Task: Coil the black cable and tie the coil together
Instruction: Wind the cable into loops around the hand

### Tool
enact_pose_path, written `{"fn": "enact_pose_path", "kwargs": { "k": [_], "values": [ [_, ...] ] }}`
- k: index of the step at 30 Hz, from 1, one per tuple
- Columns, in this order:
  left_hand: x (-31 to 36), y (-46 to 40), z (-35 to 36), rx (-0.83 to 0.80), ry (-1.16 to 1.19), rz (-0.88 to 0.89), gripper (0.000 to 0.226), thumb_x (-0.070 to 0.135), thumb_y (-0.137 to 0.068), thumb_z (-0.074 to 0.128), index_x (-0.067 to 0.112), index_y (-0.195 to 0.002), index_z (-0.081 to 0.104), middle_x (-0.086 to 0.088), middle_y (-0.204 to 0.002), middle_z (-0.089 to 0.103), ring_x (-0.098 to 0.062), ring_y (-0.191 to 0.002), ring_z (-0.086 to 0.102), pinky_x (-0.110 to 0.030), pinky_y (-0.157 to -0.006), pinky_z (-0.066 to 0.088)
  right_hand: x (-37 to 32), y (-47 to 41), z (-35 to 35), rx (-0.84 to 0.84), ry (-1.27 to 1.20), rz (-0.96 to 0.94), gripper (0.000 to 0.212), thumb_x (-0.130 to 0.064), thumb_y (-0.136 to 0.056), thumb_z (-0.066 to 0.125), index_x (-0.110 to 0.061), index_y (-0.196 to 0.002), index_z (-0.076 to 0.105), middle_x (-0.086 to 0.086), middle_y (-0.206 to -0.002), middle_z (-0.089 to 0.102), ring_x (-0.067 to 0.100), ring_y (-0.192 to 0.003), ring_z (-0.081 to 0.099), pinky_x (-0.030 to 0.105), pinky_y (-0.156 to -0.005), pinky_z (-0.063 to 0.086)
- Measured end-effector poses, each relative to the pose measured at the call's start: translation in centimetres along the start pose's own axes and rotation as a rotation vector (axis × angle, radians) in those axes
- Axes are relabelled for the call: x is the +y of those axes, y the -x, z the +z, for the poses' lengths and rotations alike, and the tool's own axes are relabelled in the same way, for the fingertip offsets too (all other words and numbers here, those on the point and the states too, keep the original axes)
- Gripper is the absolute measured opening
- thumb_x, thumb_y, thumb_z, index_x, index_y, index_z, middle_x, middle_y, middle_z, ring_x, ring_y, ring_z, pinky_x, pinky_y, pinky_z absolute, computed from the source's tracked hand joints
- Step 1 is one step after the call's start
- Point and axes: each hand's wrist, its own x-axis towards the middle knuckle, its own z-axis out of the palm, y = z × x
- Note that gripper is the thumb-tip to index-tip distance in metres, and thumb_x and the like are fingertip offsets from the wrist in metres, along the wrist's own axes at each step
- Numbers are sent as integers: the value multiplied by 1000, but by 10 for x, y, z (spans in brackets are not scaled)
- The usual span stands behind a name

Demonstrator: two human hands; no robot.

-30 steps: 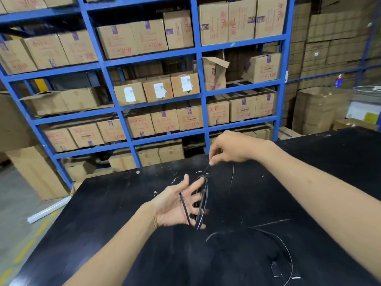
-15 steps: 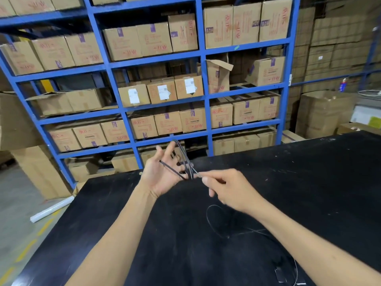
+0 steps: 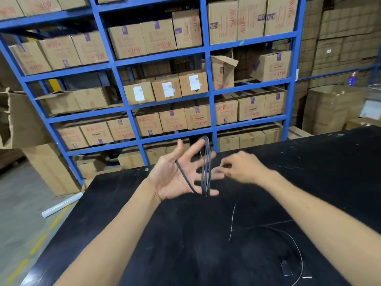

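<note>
My left hand is held palm-up over the black table, fingers spread. Several loops of the thin black cable are wound around its fingers, and one strand crosses the palm. My right hand is just right of the loops, fingertips pinched on the cable beside them. The loose rest of the cable trails in a wide curve on the table at lower right, hard to make out against the black top.
A blue steel rack full of cardboard boxes stands right behind the table. More boxes are stacked at the right. A white tube lies on the floor at the left, beside the table's left edge.
My left hand has tilted and lowered slightly with more loops around its fingers. My right hand has swung from below the coil up to its right side, carrying the cable around.
</note>
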Motion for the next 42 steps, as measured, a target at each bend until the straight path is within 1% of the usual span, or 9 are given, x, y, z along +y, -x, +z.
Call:
{"fn": "enact_pose_path", "kwargs": {
  "k": [3,9,17,21,26,30,34,38,42],
  "values": [
    [-8,1,-2,7,-68,-158,60,63,-98,37,36,-151,39,-5,-164,29,-55,-146,18,-78,-111,10,-1,-27,-45,-23,253,-268,35,-70,-86,57,-37,-80,67,-16,-73,64,8,-72,64,24,-52,32],
    [-19,-8,-25,201,-211,-260,61,68,-96,31,41,-150,39,4,-150,40,-34,-128,45,-71,-111,20,-18,-51,-103,61,423,-446,52,-75,-84,52,-27,-82,73,-11,-73,64,11,-67,60,23,-50,34],
    [9,-3,-53,481,-21,162,60,66,-97,27,42,-152,31,-11,-162,26,-50,-124,55,-75,-104,31,-30,6,-54,98,-210,-269,39,-51,-98,50,-24,-97,79,-7,-76,76,7,-65,68,32,-63,58],
    [26,-7,-46,433,45,318,60,62,-100,27,37,-155,29,-20,-163,20,-60,-141,24,-83,-104,22,-35,40,11,26,-545,-124,33,-52,-94,53,-42,-119,72,-15,-61,65,3,-50,50,14,-54,40],
    [41,-9,-22,306,36,340,57,60,-101,29,33,-150,38,-18,-164,18,-60,-140,23,-83,-99,29,-25,56,63,-78,-738,9,27,-53,-97,53,-50,-114,73,-11,-56,50,8,-56,46,27,-63,44],
    [27,-6,-3,120,-13,227,56,59,-101,32,32,-148,45,-18,-164,22,-62,-139,28,-83,-102,25,-10,38,55,-37,-453,106,53,-88,-85,36,-54,-97,75,-29,-55,60,-2,-62,55,32,-68,51],
    [2,-2,-2,-42,-112,-61,62,62,-101,29,35,-157,24,-8,-166,14,-53,-148,10,-79,-111,5,9,2,6,31,-13,-46,95,-104,-61,10,-33,-72,72,-12,-60,65,7,-61,61,23,-50,34],
    [-16,-3,-21,31,-191,-323,62,65,-97,33,38,-154,33,2,-150,32,-45,-147,16,-74,-114,7,17,-31,-51,-13,398,-427,80,-89,-78,19,-26,-80,69,-9,-78,61,11,-67,60,22,-48,30],
    [-23,-9,-44,248,-284,-345,61,67,-97,31,35,-148,44,0,-129,50,-30,-112,46,-71,-111,17,-1,-46,-86,80,465,-487,70,-78,-90,28,-22,-74,66,-8,-72,64,12,-63,60,22,-46,32]
  ]
}}
